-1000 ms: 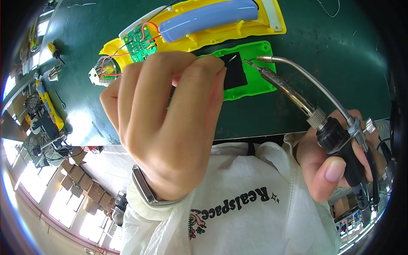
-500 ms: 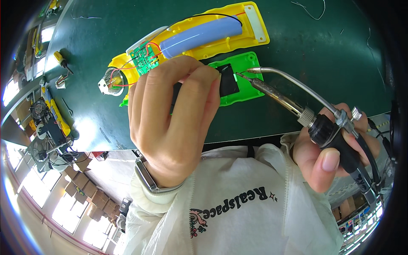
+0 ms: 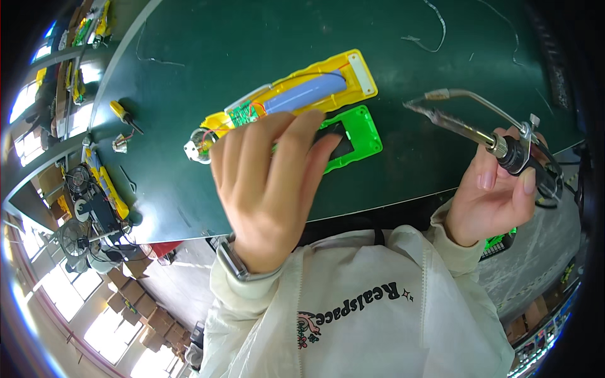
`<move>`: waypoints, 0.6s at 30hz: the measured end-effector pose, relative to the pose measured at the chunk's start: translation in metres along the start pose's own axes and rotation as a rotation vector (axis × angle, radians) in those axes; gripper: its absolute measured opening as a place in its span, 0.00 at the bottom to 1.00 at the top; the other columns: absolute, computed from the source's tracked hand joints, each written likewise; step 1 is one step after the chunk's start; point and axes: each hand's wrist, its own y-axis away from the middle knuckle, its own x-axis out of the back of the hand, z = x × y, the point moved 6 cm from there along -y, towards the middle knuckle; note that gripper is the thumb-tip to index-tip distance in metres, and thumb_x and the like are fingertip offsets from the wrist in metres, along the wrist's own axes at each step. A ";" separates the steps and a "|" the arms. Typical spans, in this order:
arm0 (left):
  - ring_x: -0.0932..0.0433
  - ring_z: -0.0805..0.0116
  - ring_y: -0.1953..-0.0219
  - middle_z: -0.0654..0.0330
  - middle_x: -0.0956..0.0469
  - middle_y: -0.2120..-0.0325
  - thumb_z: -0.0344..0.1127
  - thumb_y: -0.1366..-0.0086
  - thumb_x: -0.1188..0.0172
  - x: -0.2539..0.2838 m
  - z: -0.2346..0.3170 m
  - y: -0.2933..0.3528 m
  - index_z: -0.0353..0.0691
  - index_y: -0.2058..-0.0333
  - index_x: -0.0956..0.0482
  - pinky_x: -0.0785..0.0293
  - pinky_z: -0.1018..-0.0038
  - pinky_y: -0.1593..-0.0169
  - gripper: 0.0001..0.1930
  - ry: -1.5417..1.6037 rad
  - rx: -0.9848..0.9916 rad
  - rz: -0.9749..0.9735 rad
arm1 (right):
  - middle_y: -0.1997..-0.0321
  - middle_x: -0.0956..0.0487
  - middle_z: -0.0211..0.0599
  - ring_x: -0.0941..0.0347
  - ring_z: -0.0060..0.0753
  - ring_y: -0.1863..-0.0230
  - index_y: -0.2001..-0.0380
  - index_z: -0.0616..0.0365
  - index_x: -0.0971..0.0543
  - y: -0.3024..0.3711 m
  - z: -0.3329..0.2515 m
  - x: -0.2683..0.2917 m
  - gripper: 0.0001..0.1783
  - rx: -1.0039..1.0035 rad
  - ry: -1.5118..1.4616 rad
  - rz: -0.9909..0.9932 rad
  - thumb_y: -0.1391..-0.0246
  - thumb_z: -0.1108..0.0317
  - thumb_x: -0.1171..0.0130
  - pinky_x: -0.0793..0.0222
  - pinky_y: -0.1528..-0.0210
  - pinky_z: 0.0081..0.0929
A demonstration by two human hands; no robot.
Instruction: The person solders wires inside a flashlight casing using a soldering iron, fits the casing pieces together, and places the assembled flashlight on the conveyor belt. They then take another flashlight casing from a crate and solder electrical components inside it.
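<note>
My left hand [image 3: 268, 179] hovers over a green plastic casing half [image 3: 367, 132], its thumb and index finger apart with nothing visible between them. A black patch [image 3: 344, 149] lies inside that casing, partly hidden by the hand. Just beyond sits a yellow casing half [image 3: 367, 85] with a blue cylindrical battery [image 3: 309, 92], thin wires and a green circuit board [image 3: 244, 113]. At its left end is a clear round lamp head [image 3: 200, 147]. My right hand [image 3: 491, 195] grips a soldering iron [image 3: 469, 129] with a curved metal feed tube; its tip is off the parts.
A yellow-handled screwdriver [image 3: 121, 113], a small metal part with wires [image 3: 121, 143] and a yellow tool [image 3: 108, 183] lie at the table's left. A bent wire [image 3: 441, 28] lies at the far side. A small fan [image 3: 78, 178] stands near the left edge.
My left thumb and index finger have parted. The soldering iron has drawn away from the green casing to the right. The whole view has shifted, with the casings appearing smaller.
</note>
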 end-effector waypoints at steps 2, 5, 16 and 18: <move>0.22 0.58 0.61 0.57 0.19 0.64 0.27 0.52 0.24 0.015 -0.012 0.011 0.36 0.59 0.18 0.28 0.65 0.53 0.19 0.023 0.145 -0.050 | 0.72 0.30 0.38 0.40 0.23 0.82 0.37 0.65 0.42 -0.002 0.000 0.004 0.34 0.008 -0.061 0.072 0.43 0.61 0.47 0.42 0.81 0.16; 0.21 0.55 0.59 0.53 0.20 0.61 0.28 0.51 0.25 0.034 -0.034 0.029 0.34 0.57 0.21 0.26 0.64 0.54 0.22 0.005 0.227 -0.098 | 0.70 0.28 0.39 0.40 0.21 0.82 0.35 0.65 0.47 -0.006 -0.001 -0.001 0.38 -0.002 -0.066 0.025 0.44 0.61 0.45 0.41 0.80 0.18; 0.18 0.59 0.62 0.52 0.19 0.61 0.22 0.45 0.30 0.027 -0.073 0.066 0.33 0.54 0.23 0.22 0.69 0.58 0.19 0.165 0.367 -0.064 | 0.68 0.27 0.36 0.37 0.21 0.77 0.51 0.63 0.31 -0.019 -0.007 -0.020 0.17 0.061 -0.028 -0.095 0.40 0.65 0.47 0.42 0.78 0.19; 0.17 0.61 0.62 0.53 0.18 0.60 0.21 0.45 0.30 0.026 -0.072 0.065 0.33 0.53 0.24 0.22 0.70 0.58 0.20 0.189 0.361 -0.022 | 0.69 0.29 0.33 0.39 0.21 0.77 0.58 0.61 0.29 -0.026 -0.010 -0.016 0.11 0.022 -0.095 -0.080 0.37 0.64 0.49 0.43 0.78 0.18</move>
